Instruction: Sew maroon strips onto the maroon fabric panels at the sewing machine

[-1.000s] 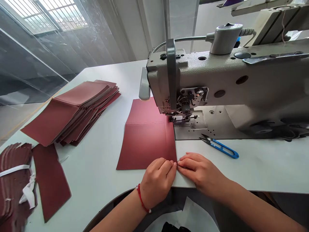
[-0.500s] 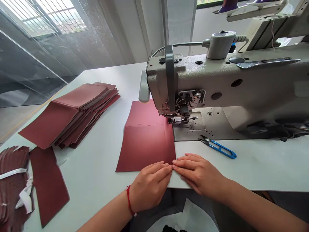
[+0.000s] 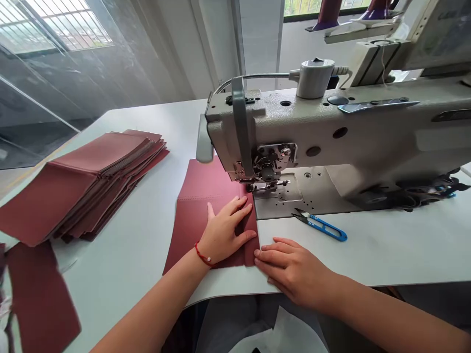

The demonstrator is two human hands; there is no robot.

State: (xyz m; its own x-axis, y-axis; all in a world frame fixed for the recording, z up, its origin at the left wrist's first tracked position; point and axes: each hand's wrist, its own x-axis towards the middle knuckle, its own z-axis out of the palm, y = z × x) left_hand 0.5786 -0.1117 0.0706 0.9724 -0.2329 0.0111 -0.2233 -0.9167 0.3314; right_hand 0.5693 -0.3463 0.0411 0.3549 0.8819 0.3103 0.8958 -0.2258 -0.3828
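Note:
A maroon leather-like sheet (image 3: pixel 191 230) lies flat on the table, its right edge under the presser foot (image 3: pixel 263 187) of the sewing machine (image 3: pixel 324 127). A dotted stitch line crosses it, and a crease runs near its right edge. My left hand (image 3: pixel 226 230), with a red bracelet, rests spread on the sheet, fingertips just in front of the presser foot. At the sheet's lower right corner, my right hand (image 3: pixel 290 269) lies with extended fingers, their tips touching the edge. Blue thread snips (image 3: pixel 324 226) lie beyond my right hand, blades towards the machine.
A pile of folded maroon pieces (image 3: pixel 84 176) stands on the left of the white table (image 3: pixel 136 245). Another maroon piece (image 3: pixel 40 299) lies nearer at the lower left. Thread cones (image 3: pixel 327 14) stand behind the machine.
My left hand has moved from the sheet's front corner up and forward onto its surface, fingers spreading. My right hand stays by the corner. The view has shifted slightly.

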